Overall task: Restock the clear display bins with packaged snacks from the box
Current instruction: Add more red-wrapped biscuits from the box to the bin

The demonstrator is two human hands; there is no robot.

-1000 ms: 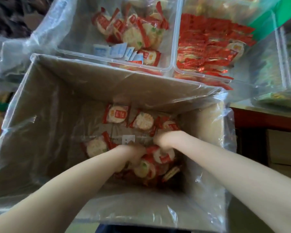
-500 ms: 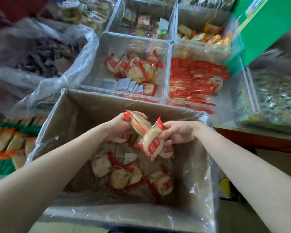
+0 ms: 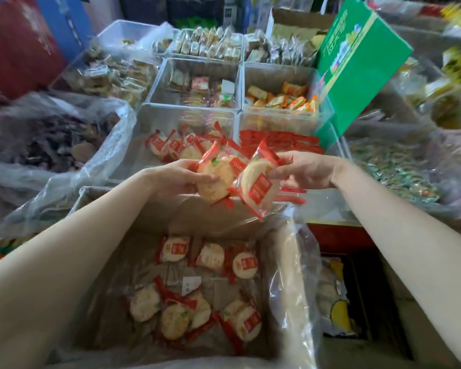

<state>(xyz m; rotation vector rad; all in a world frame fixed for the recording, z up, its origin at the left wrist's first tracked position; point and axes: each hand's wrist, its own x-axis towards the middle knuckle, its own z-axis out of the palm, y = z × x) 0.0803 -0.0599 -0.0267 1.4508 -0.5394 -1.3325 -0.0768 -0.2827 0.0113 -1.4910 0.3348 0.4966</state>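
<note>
Currently we hold both arms extended over the box (image 3: 112,262): left hand (image 3: 179,179) grips one cracker packet (image 3: 214,179), right hand (image 3: 304,171) pinches another packet (image 3: 258,187).

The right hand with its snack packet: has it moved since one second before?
Yes. The right hand has risen out of the cardboard box, holding a snack packet over the box's far edge, toward the clear bin.

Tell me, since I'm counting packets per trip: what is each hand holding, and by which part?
Left hand grips a round snack packet by its left edge; right hand pinches another packet at its upper right edge.
</note>
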